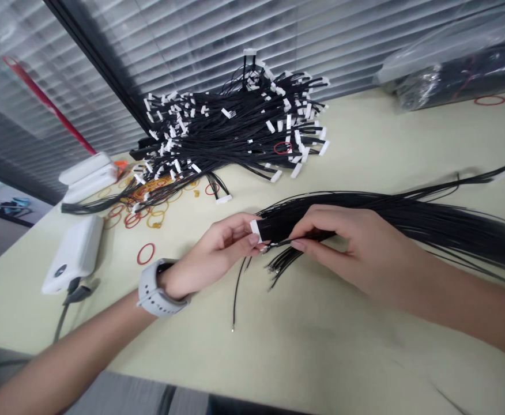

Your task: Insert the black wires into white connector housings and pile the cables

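Note:
My left hand [218,246], with a grey watch on its wrist, pinches a white connector [256,230] between thumb and fingers. Several black wires run from the connector to the right. My right hand [343,242] is closed, thumb against forefinger, on thin black wires [282,244] whose metal ends lie close to the left thumb. Below the fingers, more loose wire ends with crimped metal terminals [274,269] fan out. One single wire [235,297] hangs toward the front. The long bundle of black wires [455,222] stretches under and past my right hand.
A heap of wire harnesses [235,124] with white connectors lies at the back by the blinds. Red and yellow rubber bands [149,202] are scattered at the left, near a white power bank [74,253] with a cable. A plastic-wrapped bundle [455,75] lies at the back right.

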Available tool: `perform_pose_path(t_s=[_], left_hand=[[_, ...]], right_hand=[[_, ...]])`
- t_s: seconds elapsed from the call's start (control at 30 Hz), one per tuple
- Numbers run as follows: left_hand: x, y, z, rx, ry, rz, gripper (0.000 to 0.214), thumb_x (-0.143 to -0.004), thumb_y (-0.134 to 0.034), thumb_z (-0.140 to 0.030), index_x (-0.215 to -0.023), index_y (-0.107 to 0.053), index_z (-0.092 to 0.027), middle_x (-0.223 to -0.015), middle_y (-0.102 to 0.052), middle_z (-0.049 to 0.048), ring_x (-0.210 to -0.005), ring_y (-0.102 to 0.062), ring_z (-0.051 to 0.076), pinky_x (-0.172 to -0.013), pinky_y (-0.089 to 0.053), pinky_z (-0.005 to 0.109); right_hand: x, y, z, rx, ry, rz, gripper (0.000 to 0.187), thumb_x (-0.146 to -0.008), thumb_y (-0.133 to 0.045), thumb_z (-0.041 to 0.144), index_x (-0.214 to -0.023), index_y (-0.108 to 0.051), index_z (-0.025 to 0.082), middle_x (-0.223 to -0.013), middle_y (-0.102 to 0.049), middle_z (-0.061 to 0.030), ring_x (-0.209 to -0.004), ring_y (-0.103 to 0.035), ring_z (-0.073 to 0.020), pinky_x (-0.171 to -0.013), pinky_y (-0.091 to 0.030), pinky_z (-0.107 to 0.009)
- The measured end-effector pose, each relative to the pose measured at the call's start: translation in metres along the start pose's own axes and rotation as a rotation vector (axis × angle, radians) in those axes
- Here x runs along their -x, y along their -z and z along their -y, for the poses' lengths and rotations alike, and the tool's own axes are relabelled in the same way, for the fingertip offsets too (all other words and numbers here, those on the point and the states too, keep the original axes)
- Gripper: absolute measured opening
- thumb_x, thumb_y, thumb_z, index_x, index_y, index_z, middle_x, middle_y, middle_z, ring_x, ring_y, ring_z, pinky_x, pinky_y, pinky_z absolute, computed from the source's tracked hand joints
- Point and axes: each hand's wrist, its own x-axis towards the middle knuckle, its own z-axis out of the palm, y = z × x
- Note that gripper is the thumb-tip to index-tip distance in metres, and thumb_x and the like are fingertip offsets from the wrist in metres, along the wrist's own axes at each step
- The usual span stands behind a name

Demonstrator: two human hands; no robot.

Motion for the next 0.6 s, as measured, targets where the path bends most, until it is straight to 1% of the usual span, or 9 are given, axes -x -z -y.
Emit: perform_pose_path(t_s=[0.1,0.27,0.47,0.6], left_hand=[[-0.0002,-0.0005,-0.0007,0.0,-0.002,0.006,0.02,-0.085,-0.052,-0.012,-0.103,-0.059,-0.015,-0.079,-0.059,0.0018,-0.073,-0.055,0.009,-0.071,-0.047,0.021],[-0.0001,0.0,-0.0006,-0.017,0.006,0.017,0.017,-0.085,-0.052,-0.012,-0.101,-0.057,-0.013,-0.08,-0.059,0.0027,-0.075,-0.056,0.01,-0.072,-0.047,0.022],[-0.0004,0.0,-0.0005,-0.051,-0.003,0.022,0.017,-0.085,-0.05,-0.01,-0.101,-0.057,-0.013,-0.082,-0.06,0.0033,-0.077,-0.057,0.01,-0.072,-0.047,0.021],[0.0004,-0.0002,-0.0017,-0.064,-0.008,0.025,0.018,-0.085,-0.05,-0.009,-0.101,-0.057,-0.013,-0.081,-0.061,0.0027,-0.074,-0.056,0.009,-0.071,-0.047,0.021]], right_hand=[[0.0008,0.001,0.0021,-0.028,-0.045,-0.018,0.01,-0.08,-0.052,0.022,-0.078,-0.061,0.023,-0.082,-0.061,0.0041,-0.07,-0.054,-0.0082,-0.055,-0.04,-0.018],[0.0022,0.0031,0.0079,-0.02,-0.113,-0.028,0.01,-0.081,-0.051,0.025,-0.075,-0.058,0.021,-0.076,-0.059,0.0038,-0.056,-0.049,-0.0056,-0.05,-0.038,-0.018],[0.0029,0.0011,0.0071,-0.016,-0.119,-0.042,0.012,-0.083,-0.049,0.027,-0.078,-0.058,0.022,-0.073,-0.06,0.0044,-0.057,-0.051,-0.0061,-0.046,-0.036,-0.018],[0.0012,0.0001,0.0049,-0.023,-0.113,-0.113,0.012,-0.081,-0.051,0.028,-0.082,-0.063,0.024,-0.076,-0.064,0.0044,-0.063,-0.056,-0.0077,-0.05,-0.039,-0.018]])
